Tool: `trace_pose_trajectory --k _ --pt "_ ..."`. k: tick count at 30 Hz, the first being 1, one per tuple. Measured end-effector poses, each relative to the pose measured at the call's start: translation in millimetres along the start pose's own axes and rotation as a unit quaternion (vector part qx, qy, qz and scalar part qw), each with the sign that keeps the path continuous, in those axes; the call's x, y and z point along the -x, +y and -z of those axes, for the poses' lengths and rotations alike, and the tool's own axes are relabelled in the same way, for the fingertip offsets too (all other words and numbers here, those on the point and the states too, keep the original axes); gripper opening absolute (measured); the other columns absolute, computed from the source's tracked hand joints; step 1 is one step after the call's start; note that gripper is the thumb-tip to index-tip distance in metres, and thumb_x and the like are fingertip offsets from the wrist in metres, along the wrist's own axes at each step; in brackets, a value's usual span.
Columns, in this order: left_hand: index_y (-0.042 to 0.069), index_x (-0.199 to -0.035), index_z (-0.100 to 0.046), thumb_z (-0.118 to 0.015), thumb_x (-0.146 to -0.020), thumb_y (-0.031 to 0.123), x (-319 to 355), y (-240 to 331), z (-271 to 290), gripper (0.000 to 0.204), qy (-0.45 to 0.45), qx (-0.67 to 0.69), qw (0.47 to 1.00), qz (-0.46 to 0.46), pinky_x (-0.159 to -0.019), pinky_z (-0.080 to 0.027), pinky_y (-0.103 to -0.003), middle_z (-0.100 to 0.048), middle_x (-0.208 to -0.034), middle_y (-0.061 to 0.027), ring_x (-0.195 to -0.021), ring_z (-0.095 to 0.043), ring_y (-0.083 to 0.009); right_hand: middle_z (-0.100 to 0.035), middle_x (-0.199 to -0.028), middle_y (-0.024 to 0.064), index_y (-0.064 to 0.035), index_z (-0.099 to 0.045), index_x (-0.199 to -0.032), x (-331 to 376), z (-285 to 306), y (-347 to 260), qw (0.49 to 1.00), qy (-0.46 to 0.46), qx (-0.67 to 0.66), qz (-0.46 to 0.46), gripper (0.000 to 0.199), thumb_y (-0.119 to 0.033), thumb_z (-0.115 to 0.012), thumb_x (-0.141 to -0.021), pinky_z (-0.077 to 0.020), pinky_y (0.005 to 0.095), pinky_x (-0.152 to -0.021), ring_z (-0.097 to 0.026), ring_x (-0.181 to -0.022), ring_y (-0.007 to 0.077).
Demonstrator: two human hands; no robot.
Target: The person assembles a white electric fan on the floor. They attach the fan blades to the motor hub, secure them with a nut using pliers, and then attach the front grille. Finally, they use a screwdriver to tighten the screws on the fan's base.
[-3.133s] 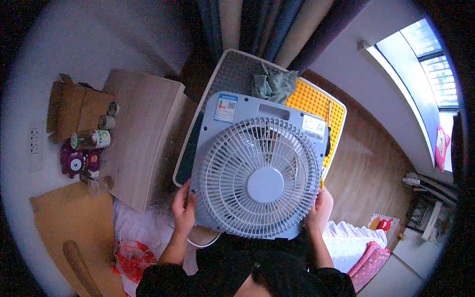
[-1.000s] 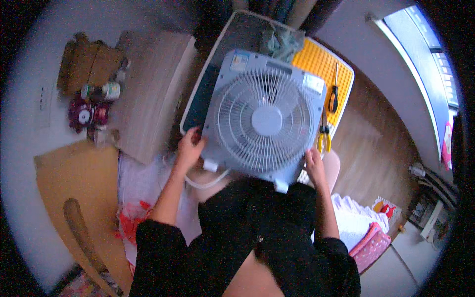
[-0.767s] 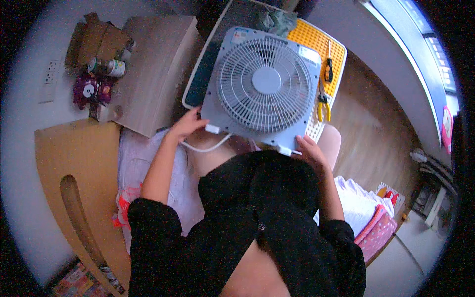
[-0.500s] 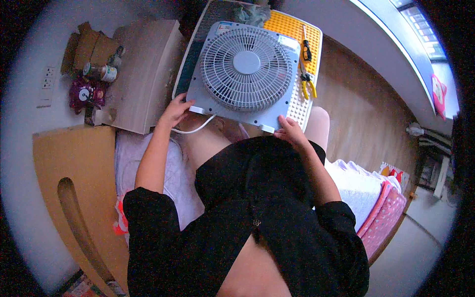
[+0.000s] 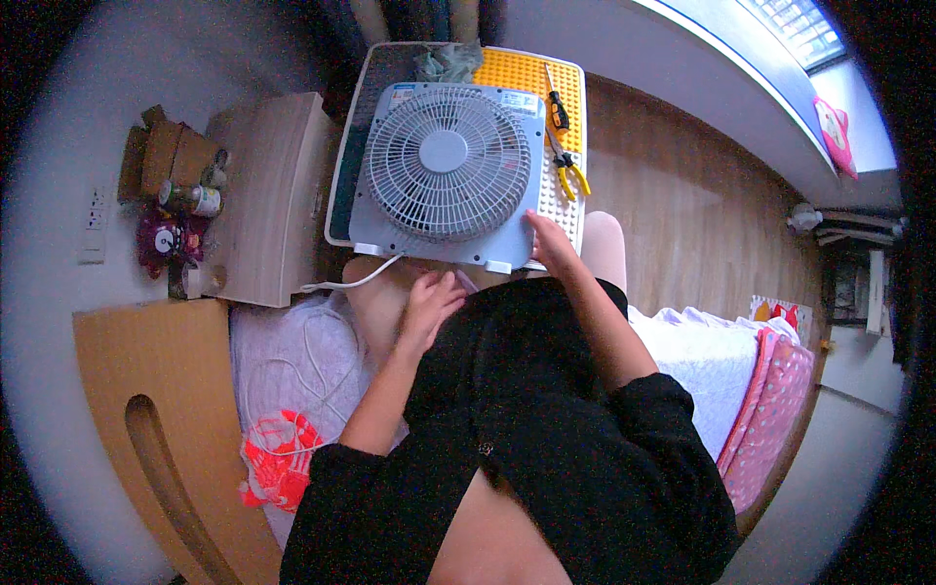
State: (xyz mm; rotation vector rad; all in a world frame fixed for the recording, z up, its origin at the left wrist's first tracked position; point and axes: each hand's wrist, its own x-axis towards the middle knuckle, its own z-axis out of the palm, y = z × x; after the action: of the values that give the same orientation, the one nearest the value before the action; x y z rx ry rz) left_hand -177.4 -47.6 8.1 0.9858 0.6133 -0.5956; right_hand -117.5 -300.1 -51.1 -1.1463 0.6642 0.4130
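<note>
A grey box fan (image 5: 375, 224) lies flat on a small table, its round grille facing up and two white feet along the near edge. My right hand (image 5: 554, 244) is closed at the fan's near right side, with fingers against its edge. Off the fan, my left hand (image 5: 432, 307) is over my lap just in front of the near edge, empty, its fingers loosely extended. A white power cord (image 5: 363, 278) runs out from the fan's near side to the left. Right of the fan lie a black-handled screwdriver (image 5: 557, 109) and yellow-handled pliers (image 5: 568, 175).
The table (image 5: 534, 66) has a studded yellow and white top, with a crumpled greenish plastic bag (image 5: 450, 63) at the back. A wooden cabinet (image 5: 263, 195) stands at left. Red-and-white plastic (image 5: 283, 458) and loose cord lie on the bedding beside me.
My left hand has let go of the fan's near left corner and moved right, toward my lap. My right hand has shifted up the fan's side. The view has also shifted.
</note>
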Motion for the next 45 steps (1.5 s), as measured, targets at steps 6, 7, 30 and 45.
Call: trace_pose_trajectory --k 6,7,30,45 --pt "0.007 -0.119 -0.044 -0.058 -0.086 0.018 -52.3 -8.6 -15.3 0.038 -0.084 0.146 0.986 0.012 -0.090 -0.040 -0.046 -0.052 -0.115 -0.0084 -0.105 -0.049 -0.0261 -0.058 -0.086 0.0015 -0.0042 -0.055 -0.100 -0.7 -7.8 -4.1 0.998 -0.022 -0.059 0.006 0.041 -0.041 -0.059 -0.082 -0.0418 0.0304 -0.059 -0.052 -0.072 0.0145" --pt "0.008 -0.119 -0.045 -0.057 -0.086 0.016 -57.7 -11.7 -18.4 0.036 -0.083 0.160 0.983 -0.029 -0.089 -0.041 -0.045 -0.052 -0.114 -0.0084 -0.105 -0.048 -0.0257 -0.058 -0.089 0.0023 -0.0043 -0.055 -0.102 0.5 -7.4 -7.8 0.999 -0.014 -0.033 -0.003 0.042 -0.041 -0.060 -0.082 -0.0418 0.0299 -0.061 -0.053 -0.076 0.0150" --pt "0.001 -0.094 -0.059 -0.056 -0.078 0.004 -4.5 189.2 178.8 0.017 0.403 -0.524 0.639 -0.393 -0.062 -0.048 -0.034 -0.062 -0.082 -0.0140 -0.071 -0.060 -0.0275 -0.048 -0.125 0.0099 0.0016 -0.040 -0.126 -19.3 -5.9 -21.6 0.999 0.002 -0.003 0.044 0.055 -0.042 -0.034 -0.094 -0.0349 0.0371 -0.095 -0.046 -0.112 0.0228" --pt "-0.003 -0.092 -0.059 -0.052 -0.076 0.006 -111.1 285.4 317.8 0.019 0.492 -0.677 0.526 -0.153 -0.076 -0.050 -0.041 -0.058 -0.095 -0.0220 -0.088 -0.059 -0.0354 -0.056 -0.079 0.0040 -0.0057 -0.056 -0.094 23.7 9.2 -61.1 0.990 0.139 0.006 -0.009 0.036 -0.041 -0.053 -0.087 -0.0461 0.0351 -0.072 -0.056 -0.076 0.0180"
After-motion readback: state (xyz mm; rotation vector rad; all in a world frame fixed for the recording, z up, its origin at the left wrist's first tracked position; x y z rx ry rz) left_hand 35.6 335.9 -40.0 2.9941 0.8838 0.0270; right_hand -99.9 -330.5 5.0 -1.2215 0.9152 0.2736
